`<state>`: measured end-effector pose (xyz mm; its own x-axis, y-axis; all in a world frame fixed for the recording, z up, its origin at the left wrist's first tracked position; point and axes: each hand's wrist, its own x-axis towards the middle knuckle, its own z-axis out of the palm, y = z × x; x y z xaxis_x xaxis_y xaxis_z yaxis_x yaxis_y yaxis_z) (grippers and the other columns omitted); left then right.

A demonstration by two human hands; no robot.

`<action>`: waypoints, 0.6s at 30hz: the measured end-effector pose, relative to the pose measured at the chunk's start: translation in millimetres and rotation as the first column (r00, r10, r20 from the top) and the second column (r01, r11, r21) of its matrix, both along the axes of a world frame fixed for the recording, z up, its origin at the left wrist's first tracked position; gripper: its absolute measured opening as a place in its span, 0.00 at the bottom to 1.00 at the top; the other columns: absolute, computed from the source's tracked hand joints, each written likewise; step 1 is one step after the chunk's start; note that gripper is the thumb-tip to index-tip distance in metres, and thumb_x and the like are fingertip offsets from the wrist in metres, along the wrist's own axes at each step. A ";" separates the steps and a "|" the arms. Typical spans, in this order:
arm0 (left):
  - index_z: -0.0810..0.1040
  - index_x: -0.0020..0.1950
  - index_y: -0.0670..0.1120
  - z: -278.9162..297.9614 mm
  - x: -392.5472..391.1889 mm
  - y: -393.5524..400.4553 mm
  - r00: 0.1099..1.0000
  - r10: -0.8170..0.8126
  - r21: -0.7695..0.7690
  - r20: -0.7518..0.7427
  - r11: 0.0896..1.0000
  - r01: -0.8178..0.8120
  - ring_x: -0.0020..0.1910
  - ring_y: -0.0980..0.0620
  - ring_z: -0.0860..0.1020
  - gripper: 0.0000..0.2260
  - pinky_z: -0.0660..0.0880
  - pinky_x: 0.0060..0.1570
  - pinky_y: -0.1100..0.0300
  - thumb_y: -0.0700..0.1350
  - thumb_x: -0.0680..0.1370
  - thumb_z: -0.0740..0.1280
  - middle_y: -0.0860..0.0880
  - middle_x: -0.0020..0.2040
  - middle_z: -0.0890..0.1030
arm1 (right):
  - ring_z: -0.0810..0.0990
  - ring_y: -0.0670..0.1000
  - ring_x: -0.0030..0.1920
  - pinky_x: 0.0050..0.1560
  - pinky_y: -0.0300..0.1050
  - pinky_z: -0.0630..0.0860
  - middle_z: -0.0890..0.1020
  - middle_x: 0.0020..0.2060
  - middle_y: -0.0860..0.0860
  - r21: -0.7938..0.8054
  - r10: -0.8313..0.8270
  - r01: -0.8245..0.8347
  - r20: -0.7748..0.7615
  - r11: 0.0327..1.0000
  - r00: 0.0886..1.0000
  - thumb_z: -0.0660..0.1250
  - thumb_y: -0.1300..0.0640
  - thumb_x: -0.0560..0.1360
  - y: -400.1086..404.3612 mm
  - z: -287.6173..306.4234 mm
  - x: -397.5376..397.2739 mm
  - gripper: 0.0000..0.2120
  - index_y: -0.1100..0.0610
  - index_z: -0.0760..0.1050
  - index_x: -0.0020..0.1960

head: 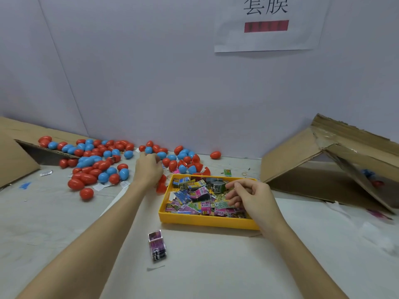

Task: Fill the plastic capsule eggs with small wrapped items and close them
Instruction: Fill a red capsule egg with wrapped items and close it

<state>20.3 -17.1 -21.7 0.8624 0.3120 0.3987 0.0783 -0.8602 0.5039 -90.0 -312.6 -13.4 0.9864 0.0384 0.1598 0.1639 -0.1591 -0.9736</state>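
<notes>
Eggs (pixel 95 165) heaped loose at the wall could roll off. Yellow tray (pixel 207 221) holds packets (pixel 194 197) — right hand (pixel 250 197) pinches one. Left hand (pixel 149 169) curled among eggs — grip unclear; a fumble scatters them

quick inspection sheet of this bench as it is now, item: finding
surface: pale table, scuffed, a blue stain at its left.
job's things: red and blue capsule eggs heaped at the back; yellow tray of small wrapped items.
clutter: one small box lying loose in front of the tray; paper scraps.
grippers: left hand curled among the eggs, grasp unclear; right hand over the tray, fingers curled.
cables: nothing seen.
surroundings: cardboard boxes on both sides; paper sign on the wall.
</notes>
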 end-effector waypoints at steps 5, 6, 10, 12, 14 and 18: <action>0.82 0.52 0.47 18.2 -54.6 -47.5 0.929 -0.326 -0.291 0.173 0.885 0.364 0.48 0.55 0.81 0.06 0.82 0.50 0.59 0.43 0.76 0.75 0.51 0.50 0.82 | 0.85 0.49 0.36 0.37 0.36 0.79 0.86 0.36 0.53 -0.023 -0.012 0.012 0.011 1.000 1.000 0.62 0.63 0.84 0.7 -0.2 -1.4 0.12 0.58 0.83 0.50; 0.80 0.50 0.48 19.8 -67.8 -56.7 0.901 -0.385 -0.349 0.199 0.832 0.432 0.47 0.56 0.82 0.07 0.82 0.48 0.62 0.43 0.76 0.76 0.52 0.48 0.82 | 0.85 0.49 0.35 0.36 0.36 0.79 0.86 0.35 0.53 -0.036 -0.013 0.014 0.018 0.999 1.000 0.62 0.63 0.84 1.1 -0.5 -1.6 0.12 0.58 0.83 0.50; 0.75 0.48 0.49 11.7 -111.8 -89.4 0.816 -0.503 -0.363 0.285 0.731 0.578 0.44 0.56 0.81 0.10 0.80 0.46 0.62 0.41 0.76 0.75 0.53 0.43 0.80 | 0.84 0.48 0.35 0.36 0.36 0.78 0.86 0.35 0.52 -0.095 -0.020 0.025 0.057 0.995 0.998 0.62 0.63 0.84 3.0 -2.3 -3.2 0.12 0.57 0.83 0.49; 0.72 0.52 0.50 7.9 -123.0 -101.1 0.782 -0.567 -0.275 0.261 0.732 0.623 0.46 0.58 0.80 0.12 0.78 0.45 0.65 0.42 0.77 0.74 0.56 0.45 0.81 | 0.83 0.47 0.34 0.36 0.36 0.78 0.85 0.35 0.51 -0.112 -0.018 0.027 0.074 0.993 0.997 0.62 0.62 0.84 3.5 -3.2 -4.7 0.12 0.57 0.83 0.50; 0.68 0.58 0.51 7.6 -127.2 -104.7 0.766 -0.602 -0.241 0.227 0.727 0.643 0.49 0.62 0.79 0.18 0.77 0.46 0.69 0.42 0.76 0.75 0.56 0.49 0.81 | 0.83 0.48 0.33 0.36 0.36 0.77 0.85 0.35 0.51 -0.114 -0.001 0.011 0.085 0.993 0.996 0.62 0.62 0.84 3.4 -3.4 -5.7 0.12 0.56 0.84 0.50; 0.73 0.58 0.47 8.2 -133.0 -100.0 0.711 -0.662 -0.217 0.235 0.678 0.703 0.50 0.59 0.81 0.16 0.78 0.48 0.67 0.39 0.76 0.76 0.52 0.54 0.81 | 0.84 0.50 0.34 0.35 0.35 0.76 0.86 0.38 0.51 -0.097 0.063 -0.053 0.105 0.994 0.992 0.63 0.59 0.84 5.0 -2.9 -9.6 0.11 0.55 0.84 0.51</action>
